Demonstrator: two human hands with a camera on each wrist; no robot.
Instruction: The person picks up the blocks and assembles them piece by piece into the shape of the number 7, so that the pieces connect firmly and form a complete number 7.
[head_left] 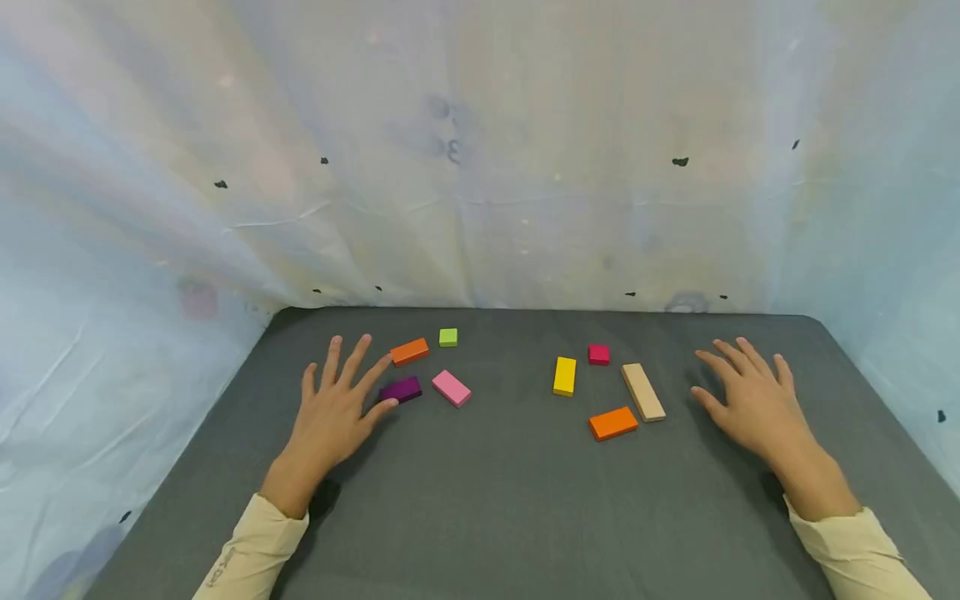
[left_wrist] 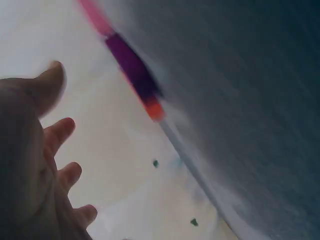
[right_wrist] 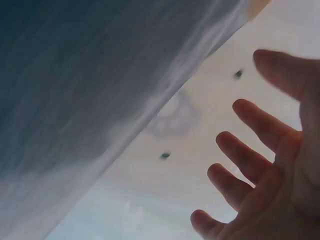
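My left hand (head_left: 330, 421) is spread over the left of the table, holding nothing. Its thumb and index fingertip overlap the purple block (head_left: 401, 389) and come close to an orange block (head_left: 409, 352) in the head view. Just right of these lie a pink block (head_left: 452, 388) and a small lime green block (head_left: 448, 337). Over on the right my right hand (head_left: 757, 408) hovers with fingers apart and nothing in them. Nearest to it is a long plain wood block (head_left: 642, 392). Beside that lie a second orange block (head_left: 613, 423), a yellow block (head_left: 565, 377) and a small red block (head_left: 598, 355).
The blocks lie in two loose groups on a dark grey table (head_left: 480, 500). A pale, dark-flecked curtain (head_left: 480, 208) hangs behind the table's far edge and along both sides. Cream sleeves (head_left: 258, 542) cover both forearms.
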